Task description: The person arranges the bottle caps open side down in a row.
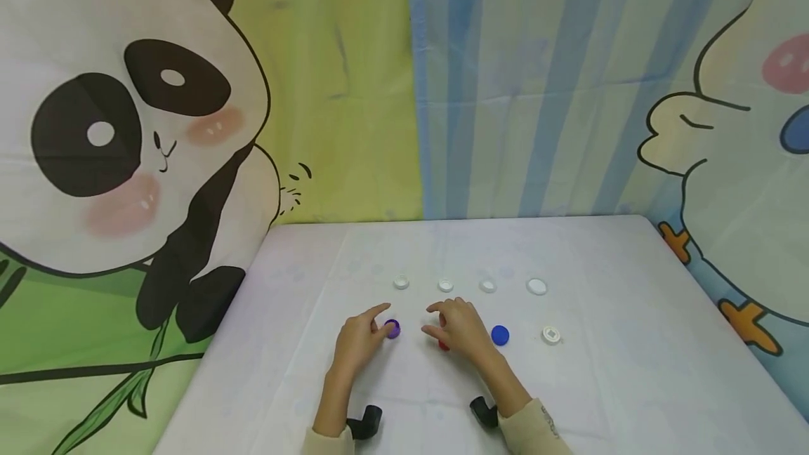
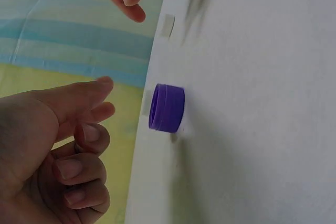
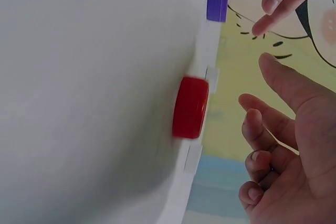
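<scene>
Pale sleeves, the right one with a dark mark too small to read, lead to the left hand and right hand, both empty, thumb and forefinger spread. In the head view, a hollow purple cap stands at the left hand's two o'clock, its contents unclear; a red cap sits at the right hand's seven o'clock, a blue disc at three.

1. Purple cap: formed in plastic, by appearance; smooth, low sheen, faintly lined near the rim.
2. Red cap: plastic-looking; smooth, glossy, highlights shown along one edge.
3. Blue disc: plastic-looking, smooth.
4. Worktop: surfaced in white, matt, lightly creased cloth.
5. Backdrop: printed cloth, matt, wrinkled.
6. Sleeves: made of matt beige cloth.
</scene>
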A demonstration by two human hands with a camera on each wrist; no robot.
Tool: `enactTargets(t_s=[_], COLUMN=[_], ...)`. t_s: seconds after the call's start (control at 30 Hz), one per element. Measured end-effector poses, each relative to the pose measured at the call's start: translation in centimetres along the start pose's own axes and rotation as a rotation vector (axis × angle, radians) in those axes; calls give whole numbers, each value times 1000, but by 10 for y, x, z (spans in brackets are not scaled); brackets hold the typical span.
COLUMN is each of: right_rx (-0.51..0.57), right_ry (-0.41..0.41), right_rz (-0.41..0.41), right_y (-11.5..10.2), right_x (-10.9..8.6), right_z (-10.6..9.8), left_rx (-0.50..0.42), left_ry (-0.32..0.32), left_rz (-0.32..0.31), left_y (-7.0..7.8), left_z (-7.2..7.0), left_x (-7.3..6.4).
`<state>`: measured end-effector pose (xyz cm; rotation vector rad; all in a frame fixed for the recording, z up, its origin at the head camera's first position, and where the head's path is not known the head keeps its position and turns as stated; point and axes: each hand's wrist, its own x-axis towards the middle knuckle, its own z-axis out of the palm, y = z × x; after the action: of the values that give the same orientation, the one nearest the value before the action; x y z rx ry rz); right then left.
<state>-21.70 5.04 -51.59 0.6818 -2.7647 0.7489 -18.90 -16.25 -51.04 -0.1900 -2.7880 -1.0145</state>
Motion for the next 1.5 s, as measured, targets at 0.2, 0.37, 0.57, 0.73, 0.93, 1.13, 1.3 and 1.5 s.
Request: enactTargets(t_s=[0.2,0.37,0.57,0.73,0.93,1.13,1.3,1.5], right_rx=[-15,-66,-135,-140,-72,45,185,301], right_ry=[-28,-25,-27,-36,-21,13,60,123], right_rz=[-34,-114,-129,-116,-101,-85,-95,-132], right_y=[-21,-33,-32,-27,-23,-20,-19,-23], right_x=[15,25,28,28,28,25,20,13], right_z=[14,28,40,43,42,32,10,-18], left_rx=[-44,-77,-89,-116,-144,-171,-250,-301], left_ry=[-61,-72,-84,-87,-72,-28,38,97], left_rz=[-63,-57,-6,-10,-1,67,139,201], left_y=[-16,-27,-34,-34,-31,-28,-15,10], left_z=[-6,-1,11,16,16,14,7,-5], left_x=[2,5,6,6,7,9,10,8])
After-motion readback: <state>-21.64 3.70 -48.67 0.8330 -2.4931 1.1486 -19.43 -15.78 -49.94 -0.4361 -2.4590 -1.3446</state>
